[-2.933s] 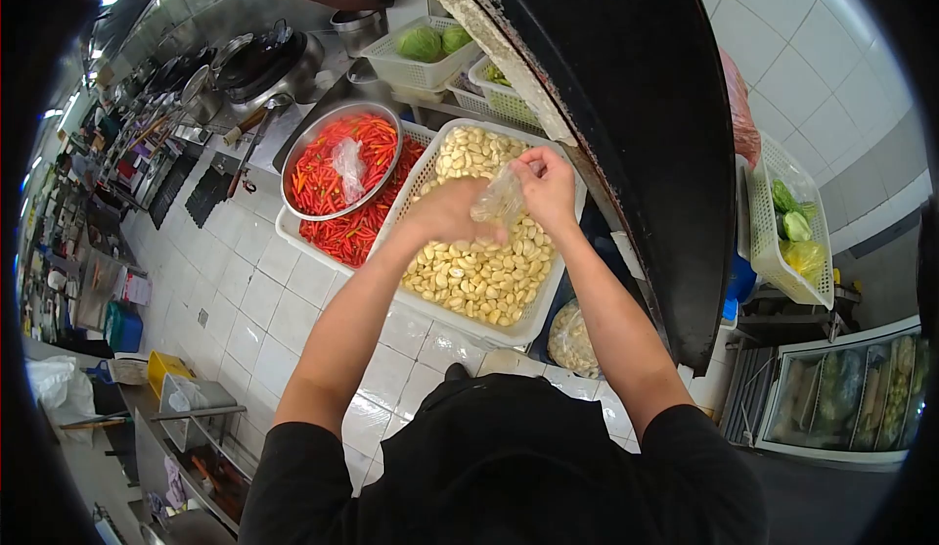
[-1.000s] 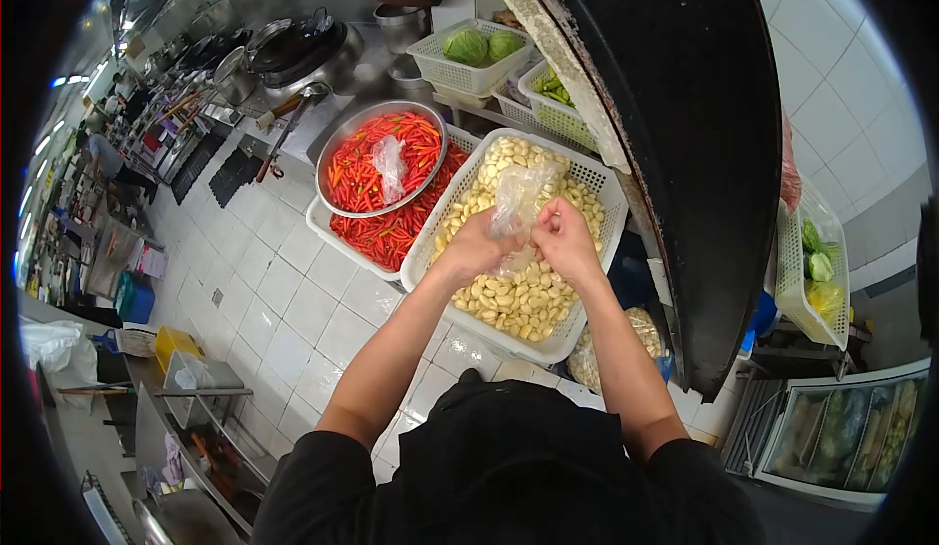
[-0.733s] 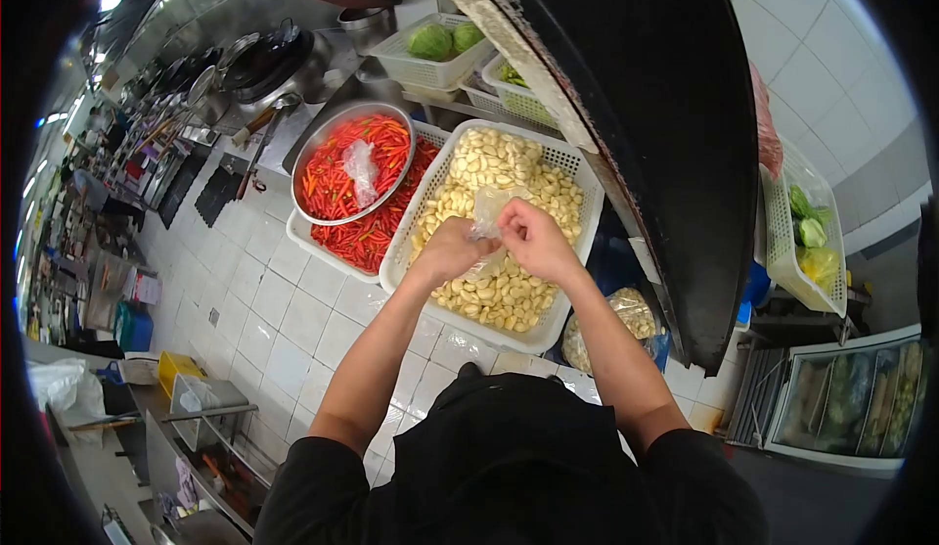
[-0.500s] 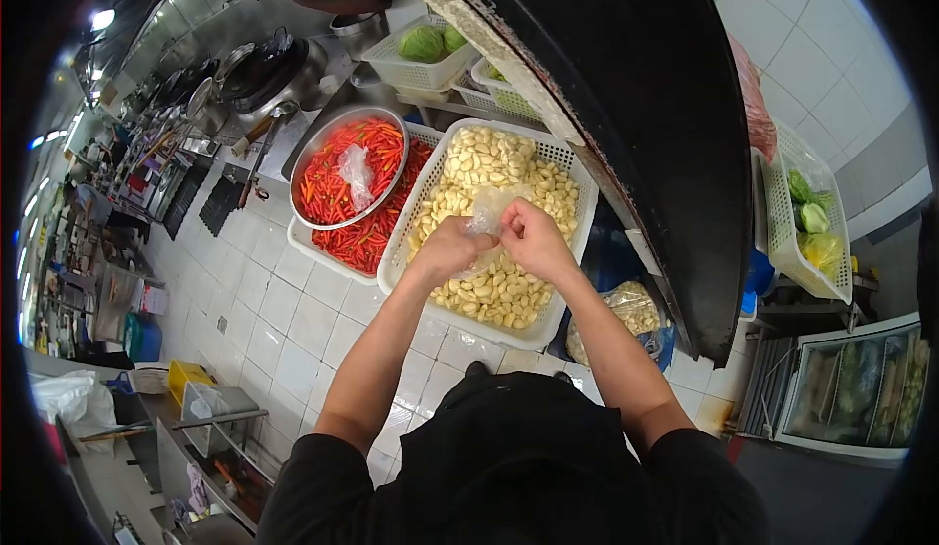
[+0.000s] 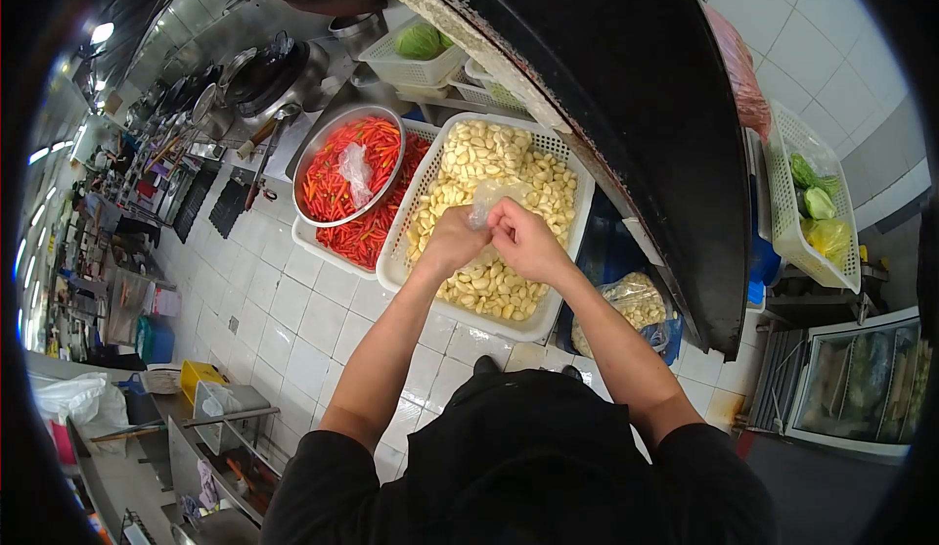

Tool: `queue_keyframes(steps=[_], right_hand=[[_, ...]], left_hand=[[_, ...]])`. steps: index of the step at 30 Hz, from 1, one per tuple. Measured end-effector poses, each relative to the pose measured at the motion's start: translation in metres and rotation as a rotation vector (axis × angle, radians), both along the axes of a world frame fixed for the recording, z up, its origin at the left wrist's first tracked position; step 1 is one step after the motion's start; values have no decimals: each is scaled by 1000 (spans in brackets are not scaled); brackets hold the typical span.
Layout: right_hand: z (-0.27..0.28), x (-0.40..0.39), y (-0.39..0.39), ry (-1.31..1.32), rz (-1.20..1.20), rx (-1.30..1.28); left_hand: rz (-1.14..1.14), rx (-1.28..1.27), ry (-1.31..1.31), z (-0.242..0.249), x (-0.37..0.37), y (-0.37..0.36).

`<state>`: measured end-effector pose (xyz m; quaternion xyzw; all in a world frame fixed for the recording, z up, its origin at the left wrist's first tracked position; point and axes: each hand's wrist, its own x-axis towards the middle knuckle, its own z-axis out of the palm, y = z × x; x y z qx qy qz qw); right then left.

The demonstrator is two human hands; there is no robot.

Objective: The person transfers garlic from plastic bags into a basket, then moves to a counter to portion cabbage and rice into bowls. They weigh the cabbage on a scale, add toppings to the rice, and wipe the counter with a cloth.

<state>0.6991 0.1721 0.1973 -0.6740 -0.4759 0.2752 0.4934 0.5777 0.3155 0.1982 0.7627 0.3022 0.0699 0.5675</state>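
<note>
A clear plastic bag (image 5: 486,196) is pinched between my two hands, above a white basket (image 5: 390,269) full of peeled garlic cloves (image 5: 489,295). My left hand (image 5: 458,240) has its fingers closed on the bag. Close against it, my right hand (image 5: 526,240) is also closed on the plastic. A filled bag of garlic (image 5: 485,148) lies at the basket's far end. To the left, a metal bowl of red chilies (image 5: 337,154) with a crumpled plastic bag (image 5: 356,175) in it rests on a basket of more red chilies (image 5: 364,242).
A dark panel (image 5: 606,85) slants down at my right. Beside my feet lies another bag of garlic (image 5: 634,302). Baskets of green vegetables (image 5: 827,212) stand at far right, near a glass-fronted fridge (image 5: 861,379). Woks (image 5: 264,75) are at the upper left.
My hands have drawn closer together around the plastic bag, and my right fingers are more curled. The whole view has shifted slightly.
</note>
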Motion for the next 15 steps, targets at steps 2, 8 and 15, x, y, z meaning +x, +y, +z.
queue_keyframes(steps=[2, 8, 15], right_hand=[[6, -1, 3, 167, 26, 47], [10, 20, -1, 125, 19, 66], [3, 85, -95, 191, -103, -7]], left_hand=[[87, -115, -12, -3, 3, 1], [119, -34, 135, 30, -11, 6], [397, 458, 28, 36, -31, 128]])
